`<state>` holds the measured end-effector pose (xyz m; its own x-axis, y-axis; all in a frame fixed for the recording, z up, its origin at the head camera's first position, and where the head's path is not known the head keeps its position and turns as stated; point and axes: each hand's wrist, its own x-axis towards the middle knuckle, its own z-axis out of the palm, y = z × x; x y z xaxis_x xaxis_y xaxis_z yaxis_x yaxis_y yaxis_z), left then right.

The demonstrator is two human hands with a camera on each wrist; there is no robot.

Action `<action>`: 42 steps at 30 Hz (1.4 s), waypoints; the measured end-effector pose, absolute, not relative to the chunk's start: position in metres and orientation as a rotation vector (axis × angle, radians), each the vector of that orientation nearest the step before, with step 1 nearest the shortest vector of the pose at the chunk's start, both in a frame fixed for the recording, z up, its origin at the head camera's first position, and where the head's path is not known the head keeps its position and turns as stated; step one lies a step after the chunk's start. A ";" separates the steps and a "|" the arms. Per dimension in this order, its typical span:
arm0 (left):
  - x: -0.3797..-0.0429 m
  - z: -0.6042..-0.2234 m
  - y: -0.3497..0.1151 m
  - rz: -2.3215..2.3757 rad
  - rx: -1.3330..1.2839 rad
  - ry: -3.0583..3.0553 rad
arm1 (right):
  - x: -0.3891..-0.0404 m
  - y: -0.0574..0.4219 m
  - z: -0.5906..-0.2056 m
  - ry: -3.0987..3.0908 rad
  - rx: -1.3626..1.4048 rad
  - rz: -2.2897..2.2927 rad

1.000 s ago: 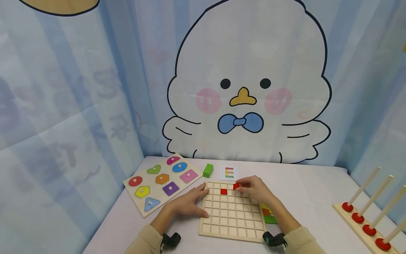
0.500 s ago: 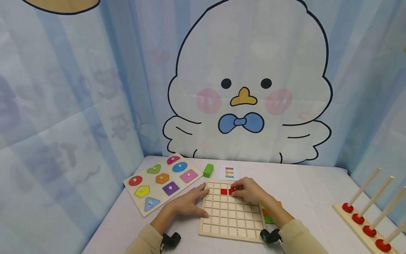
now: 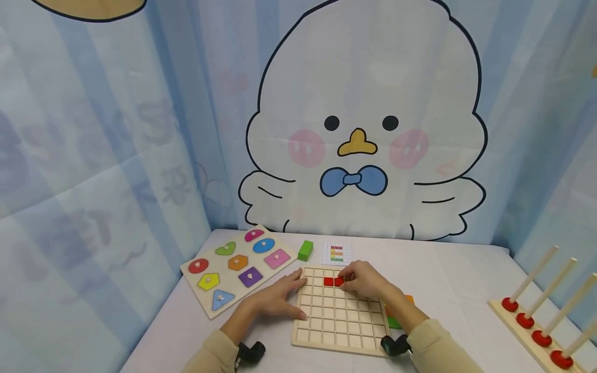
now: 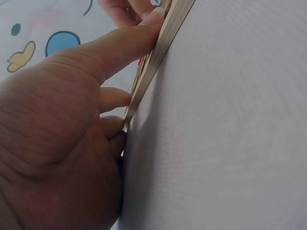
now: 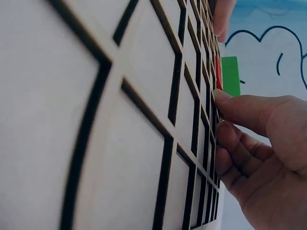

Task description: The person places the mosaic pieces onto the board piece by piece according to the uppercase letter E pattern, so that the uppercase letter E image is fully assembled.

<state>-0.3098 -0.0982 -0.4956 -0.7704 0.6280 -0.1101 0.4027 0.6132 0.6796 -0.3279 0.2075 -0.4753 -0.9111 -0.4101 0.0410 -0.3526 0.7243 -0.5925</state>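
A square wooden grid board lies on the white tabletop. My left hand rests along its left side, fingers spread, with thumb and fingertips at the raised edge; the left wrist view shows this wooden edge close up. Toward the far side of the grid, a red square tile sits in a cell. A second red tile is in the neighbouring cell to its right, pinched at its right side by the thumb and fingertips of my right hand. Those fingers partly cover this tile.
Behind the board are a green block and a pattern card. A knobbed shape puzzle lies at left. Coloured pieces show beside the board under my right forearm. A peg stand with red rings stands far right.
My right hand has brought the second red tile left and nearer, from the board's far edge down into the cell beside the first one. The left hand has stayed in place.
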 end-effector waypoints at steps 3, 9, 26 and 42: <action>-0.310 -0.496 -0.098 0.926 0.830 2.503 | -0.328 0.207 -0.476 2.832 -0.627 -0.953; -0.310 -0.497 -0.098 0.917 0.836 2.511 | -0.326 0.207 -0.475 2.822 -0.619 -0.980; -0.314 -0.502 -0.096 0.884 0.819 2.516 | -0.299 0.259 -0.458 2.896 -0.400 -1.070; -0.311 -0.499 -0.098 0.898 0.789 2.526 | -0.297 0.301 -0.463 2.867 -0.189 -0.984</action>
